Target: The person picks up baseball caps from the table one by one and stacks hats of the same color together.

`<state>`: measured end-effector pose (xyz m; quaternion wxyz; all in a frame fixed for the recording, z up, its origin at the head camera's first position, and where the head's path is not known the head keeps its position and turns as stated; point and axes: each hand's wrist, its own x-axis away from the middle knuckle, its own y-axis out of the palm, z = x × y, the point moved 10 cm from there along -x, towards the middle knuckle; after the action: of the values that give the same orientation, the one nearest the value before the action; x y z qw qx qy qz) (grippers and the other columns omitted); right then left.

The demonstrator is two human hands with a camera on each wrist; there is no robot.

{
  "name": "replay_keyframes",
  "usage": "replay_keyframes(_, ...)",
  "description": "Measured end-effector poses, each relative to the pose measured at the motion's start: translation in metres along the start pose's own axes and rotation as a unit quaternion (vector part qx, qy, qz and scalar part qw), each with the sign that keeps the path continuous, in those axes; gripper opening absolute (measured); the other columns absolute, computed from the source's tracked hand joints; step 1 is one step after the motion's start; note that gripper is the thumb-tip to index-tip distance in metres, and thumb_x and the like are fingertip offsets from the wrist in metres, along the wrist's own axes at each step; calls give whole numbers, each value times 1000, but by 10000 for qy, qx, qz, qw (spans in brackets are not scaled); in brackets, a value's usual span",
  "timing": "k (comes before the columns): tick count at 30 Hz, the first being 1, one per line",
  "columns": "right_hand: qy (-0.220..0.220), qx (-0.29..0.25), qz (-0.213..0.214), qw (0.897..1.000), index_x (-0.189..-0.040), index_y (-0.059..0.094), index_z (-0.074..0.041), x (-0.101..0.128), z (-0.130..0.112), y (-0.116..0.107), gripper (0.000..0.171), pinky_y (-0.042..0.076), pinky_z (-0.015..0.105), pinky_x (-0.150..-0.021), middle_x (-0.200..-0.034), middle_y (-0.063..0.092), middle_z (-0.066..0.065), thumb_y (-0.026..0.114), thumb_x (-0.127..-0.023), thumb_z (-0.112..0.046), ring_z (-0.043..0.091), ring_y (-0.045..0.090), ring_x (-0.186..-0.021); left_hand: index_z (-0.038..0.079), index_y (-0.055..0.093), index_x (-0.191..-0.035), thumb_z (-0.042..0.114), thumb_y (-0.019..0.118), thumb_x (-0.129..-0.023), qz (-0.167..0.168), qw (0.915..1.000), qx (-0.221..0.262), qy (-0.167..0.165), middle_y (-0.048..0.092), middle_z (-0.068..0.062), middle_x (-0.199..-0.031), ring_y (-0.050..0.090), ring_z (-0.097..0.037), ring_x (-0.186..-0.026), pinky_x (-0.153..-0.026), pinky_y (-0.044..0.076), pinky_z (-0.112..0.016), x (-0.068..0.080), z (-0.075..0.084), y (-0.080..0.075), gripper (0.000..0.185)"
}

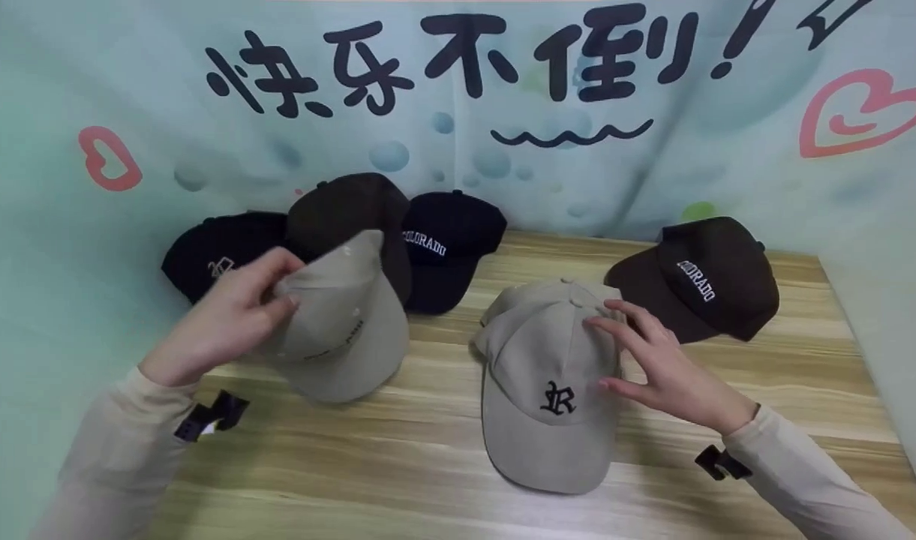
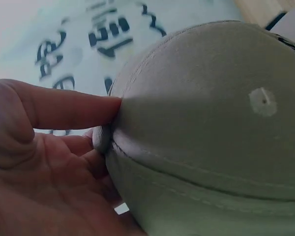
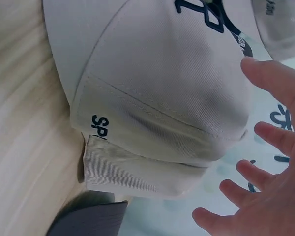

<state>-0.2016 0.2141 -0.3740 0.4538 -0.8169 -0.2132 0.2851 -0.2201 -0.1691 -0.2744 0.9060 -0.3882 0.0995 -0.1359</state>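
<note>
Nearest my lens, the left hand (image 2: pixel 44 162) pinches the rear edge of a beige cap (image 2: pixel 211 128), thumb on the crown and fingers curled beneath; from the head view that left hand (image 1: pixel 229 319) holds this plain beige cap (image 1: pixel 341 330) lifted and tilted above the left of the wooden tabletop (image 1: pixel 427 450); my right hand (image 1: pixel 664 371) is spread wide, fingertips resting lightly on the crown of a second beige cap (image 1: pixel 544 382) embroidered with a dark letter, which lies flat at centre, brim toward me. Behind, a dark brown cap (image 1: pixel 349 214) and two black caps (image 1: pixel 446 251) overlap against the printed backdrop (image 1: pixel 458 112); another brown cap (image 1: pixel 701 277) lettered COLORADO sits well apart on the right. I judge the step as handling the two matching beige caps; the next move calls for a firm grasp by the right hand. No containers are visible.
</note>
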Motion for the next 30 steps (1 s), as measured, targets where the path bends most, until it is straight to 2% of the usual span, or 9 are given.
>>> replay_keyframes(5, 187, -144, 3, 9997, -140, 47, -10, 8, 6, -2, 71, 33, 60, -96, -145, 33, 21, 81, -79, -15, 37, 34, -131, 6, 57, -104, -6, 57, -87, -349, 9968, -45, 721, 59, -4, -83, 52, -17, -67, -58, 43, -33, -2, 36, 29, 22)
replay_keyframes(9, 300, -204, 55, 9993, -139, 49, -10, 13, 10, -5, 68, 37, 50, -97, -144, 34, 19, 81, -79, -14, 32, 35, -130, 7, 57, -105, -5, 57, -87, -778, 9884, -33, 1305, 62, -4, -86, 56, -17, -72, -62, 46, -34, -6, 63, 60, 22)
replay_keyframes(12, 260, -240, 130, 9993, -139, 49, -10, 16, 10, -7, 68, 34, 32, -101, -143, 35, 18, 81, -79, -13, 29, 38, -129, 6, 55, -105, -5, 57, -86, -1134, 9771, 64, 1800, 62, -5, -88, 57, -17, -74, -63, 47, -34, -10, 82, 84, 22)
replay_keyframes(16, 39, -351, 298, 9989, -138, 49, -6, 17, 6, -12, 69, 26, 14, -101, -141, 37, 21, 81, -77, -7, 30, 41, -126, 5, 54, -105, -4, 57, -87, -1788, 9543, 458, 2351, 59, -4, -90, 54, -17, -76, -65, 45, -33, -13, 106, 114, 20)
replay_keyframes(20, 36, -374, 383, 9986, -138, 49, -4, 20, 7, -19, 69, 27, 13, -100, -142, 38, 18, 80, -76, -4, 28, 44, -123, 4, 52, -105, -2, 54, -90, -2579, 9301, 970, 2431, 53, -4, -90, 49, -15, -80, -70, 42, -30, -16, 122, 146, 17)
replay_keyframes(24, 134, -310, 447, 9984, -139, 49, -5, 24, 8, -28, 69, 28, 13, -100, -143, 37, 15, 80, -77, -2, 25, 46, -122, 2, 50, -105, -3, 53, -89, -3121, 9106, 1120, 2466, 45, -2, -85, 44, -14, -78, -71, 39, -27, -23, 136, 182, 17)
replay_keyframes(27, 103, -177, 572, 9982, -138, 49, -5, 26, 6, -38, 68, 25, 14, -101, -142, 39, 15, 79, -77, 0, 27, 45, -124, 2, 51, -106, -3, 54, -90, -3325, 9042, 916, 2520, 42, 0, -83, 43, -13, -77, -71, 37, -25, -34, 145, 206, 18)
replay_keyframes(30, 24, -67, 727, 9973, -137, 51, -3, 28, 4, -47, 68, 25, 15, -102, -140, 42, 15, 78, -75, 3, 29, 42, -126, 3, 52, -110, -1, 54, -93, -3479, 9035, 690, 2406, 44, -2, -86, 44, -15, -81, -74, 36, -25, -47, 150, 225, 18)
